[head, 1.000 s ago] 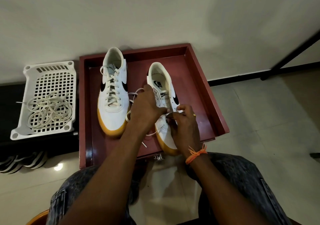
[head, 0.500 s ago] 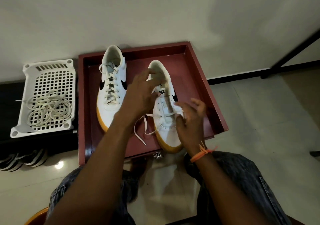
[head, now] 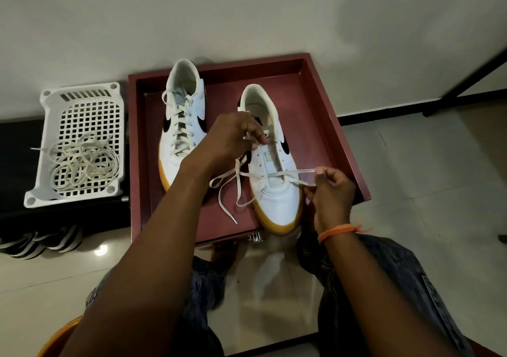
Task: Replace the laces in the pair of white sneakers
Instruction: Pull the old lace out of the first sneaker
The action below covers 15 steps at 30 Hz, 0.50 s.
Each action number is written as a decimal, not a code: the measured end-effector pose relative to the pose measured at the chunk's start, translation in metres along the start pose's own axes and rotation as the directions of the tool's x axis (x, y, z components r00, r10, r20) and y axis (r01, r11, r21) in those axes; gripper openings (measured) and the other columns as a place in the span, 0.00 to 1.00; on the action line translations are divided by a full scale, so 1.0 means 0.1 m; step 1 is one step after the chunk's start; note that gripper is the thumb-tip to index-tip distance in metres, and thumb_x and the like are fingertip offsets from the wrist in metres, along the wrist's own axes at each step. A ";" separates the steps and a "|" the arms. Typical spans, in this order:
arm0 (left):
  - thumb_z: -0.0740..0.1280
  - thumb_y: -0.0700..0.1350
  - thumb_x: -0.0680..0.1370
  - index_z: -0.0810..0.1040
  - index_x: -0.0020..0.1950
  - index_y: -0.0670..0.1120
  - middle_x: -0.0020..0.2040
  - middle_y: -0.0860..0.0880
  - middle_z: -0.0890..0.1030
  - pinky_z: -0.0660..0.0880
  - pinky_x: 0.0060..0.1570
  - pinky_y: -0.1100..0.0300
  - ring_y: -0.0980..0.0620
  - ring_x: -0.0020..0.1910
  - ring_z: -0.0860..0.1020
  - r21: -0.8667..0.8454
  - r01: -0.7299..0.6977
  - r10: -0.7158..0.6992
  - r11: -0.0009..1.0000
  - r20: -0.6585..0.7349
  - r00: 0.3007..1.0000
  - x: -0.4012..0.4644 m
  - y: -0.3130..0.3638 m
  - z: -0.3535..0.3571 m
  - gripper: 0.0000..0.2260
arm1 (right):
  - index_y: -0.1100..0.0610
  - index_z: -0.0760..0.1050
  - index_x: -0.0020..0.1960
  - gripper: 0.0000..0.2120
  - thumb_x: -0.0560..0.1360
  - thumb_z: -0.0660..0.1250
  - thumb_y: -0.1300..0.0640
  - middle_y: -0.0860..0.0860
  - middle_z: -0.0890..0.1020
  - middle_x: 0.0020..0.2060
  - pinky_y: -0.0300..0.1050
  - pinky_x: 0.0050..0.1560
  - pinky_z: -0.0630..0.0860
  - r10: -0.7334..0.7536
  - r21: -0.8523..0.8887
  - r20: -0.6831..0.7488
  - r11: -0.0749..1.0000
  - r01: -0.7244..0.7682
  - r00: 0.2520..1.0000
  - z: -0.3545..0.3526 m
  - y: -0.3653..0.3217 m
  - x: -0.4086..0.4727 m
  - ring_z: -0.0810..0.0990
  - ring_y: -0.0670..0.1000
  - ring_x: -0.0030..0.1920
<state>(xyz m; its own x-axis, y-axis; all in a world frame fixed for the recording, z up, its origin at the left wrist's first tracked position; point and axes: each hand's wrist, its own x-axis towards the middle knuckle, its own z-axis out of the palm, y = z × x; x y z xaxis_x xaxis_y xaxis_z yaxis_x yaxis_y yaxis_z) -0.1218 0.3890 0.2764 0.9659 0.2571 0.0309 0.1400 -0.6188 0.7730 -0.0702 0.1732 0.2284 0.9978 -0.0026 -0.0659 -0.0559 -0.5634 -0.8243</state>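
Two white sneakers sat in the maroon tray point(head: 354, 164), toes toward the person. Right-hand sneaker point(head: 274, 181) had only the lowest eyelets threaded; lace point(head: 290, 174) crossed near its toe. Black swoosh on its side; tongue label mostly behind the left hand, one letter showing, not enough to read. Left-hand sneaker point(head: 183, 126), at the tray's far-left corner, was fully laced, black swooshes on both sides.

Versus 0.5 s earlier: left hand point(head: 230, 137) had dropped from the collar to mid-tongue; right hand point(head: 330, 192) had closed from spread fingers onto the lace and drawn it taut toward the tray's right wall.

Left hand was above the tongue, fingers curled, pinching one lace end; the slack trailed onto the tray floor between the shoes. Right hand was beside the toe, thumb and fingertips pinching the other end, orange thread point(head: 340, 230) on that wrist.

White basket point(head: 49, 192) left of the tray held a loose lace bundle point(head: 82, 164).
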 end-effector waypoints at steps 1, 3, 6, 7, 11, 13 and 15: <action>0.75 0.32 0.70 0.86 0.46 0.44 0.50 0.47 0.84 0.76 0.59 0.54 0.49 0.59 0.79 -0.080 0.029 -0.030 0.996 -0.010 0.999 -0.01 0.01 -0.01 0.10 | 0.50 0.81 0.48 0.05 0.75 0.70 0.59 0.59 0.75 0.61 0.53 0.58 0.78 -0.061 0.018 0.001 0.998 0.061 0.998 0.00 -0.05 -0.03 0.77 0.57 0.59; 0.75 0.31 0.69 0.86 0.47 0.42 0.51 0.47 0.85 0.75 0.58 0.57 0.55 0.60 0.77 -0.173 0.049 -0.054 0.984 -0.019 0.998 -0.02 0.01 -0.03 0.10 | 0.52 0.81 0.59 0.14 0.74 0.72 0.60 0.58 0.66 0.71 0.40 0.64 0.71 -0.335 -0.059 0.076 0.939 0.339 0.939 0.00 -0.14 -0.10 0.67 0.55 0.70; 0.77 0.33 0.68 0.86 0.50 0.42 0.52 0.47 0.85 0.74 0.57 0.62 0.61 0.60 0.75 -0.170 0.047 -0.048 0.984 0.001 0.999 0.00 -0.03 -0.02 0.12 | 0.52 0.83 0.56 0.12 0.74 0.72 0.62 0.58 0.61 0.76 0.27 0.69 0.52 -0.557 -0.192 0.281 0.766 0.614 0.782 0.10 -0.17 -0.21 0.54 0.60 0.77; 0.77 0.34 0.68 0.86 0.50 0.42 0.52 0.48 0.85 0.74 0.58 0.62 0.61 0.61 0.74 -0.158 0.048 -0.048 0.986 0.002 0.999 0.00 -0.05 -0.02 0.12 | 0.52 0.84 0.52 0.10 0.74 0.71 0.63 0.58 0.62 0.75 0.31 0.69 0.51 -0.557 -0.225 0.314 0.743 0.631 0.769 0.13 -0.16 -0.23 0.54 0.60 0.77; 0.78 0.35 0.67 0.86 0.47 0.45 0.50 0.50 0.85 0.75 0.58 0.61 0.65 0.60 0.74 -0.159 0.057 -0.060 0.986 -0.013 0.998 0.01 -0.09 -0.03 0.11 | 0.58 0.83 0.44 0.04 0.75 0.70 0.64 0.57 0.72 0.63 0.28 0.54 0.64 -0.502 -0.161 0.274 0.817 0.554 0.820 0.19 -0.19 -0.24 0.71 0.55 0.65; 0.78 0.34 0.68 0.86 0.46 0.45 0.48 0.50 0.85 0.76 0.58 0.61 0.67 0.57 0.75 -0.158 0.060 -0.065 0.986 -0.022 0.998 0.00 -0.08 -0.03 0.11 | 0.58 0.83 0.44 0.03 0.75 0.70 0.63 0.54 0.70 0.57 0.24 0.49 0.67 -0.453 -0.106 0.173 0.874 0.474 0.874 0.14 -0.20 -0.21 0.71 0.49 0.57; 0.77 0.34 0.68 0.86 0.46 0.44 0.48 0.49 0.85 0.75 0.58 0.63 0.65 0.57 0.76 -0.154 0.062 -0.067 0.986 -0.029 0.997 0.00 -0.08 -0.04 0.10 | 0.57 0.83 0.45 0.03 0.75 0.70 0.61 0.51 0.67 0.54 0.32 0.53 0.72 -0.285 -0.055 0.018 0.957 0.285 0.958 0.07 -0.10 -0.06 0.71 0.48 0.53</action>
<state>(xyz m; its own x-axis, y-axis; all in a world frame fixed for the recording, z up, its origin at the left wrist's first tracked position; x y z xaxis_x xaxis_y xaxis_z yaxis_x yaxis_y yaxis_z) -0.1242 0.3967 0.2728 0.9475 0.3197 -0.0030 0.1645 -0.4797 0.8619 -0.0761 0.1850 0.2334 0.9717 0.1729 0.1612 0.2330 -0.5854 -0.7765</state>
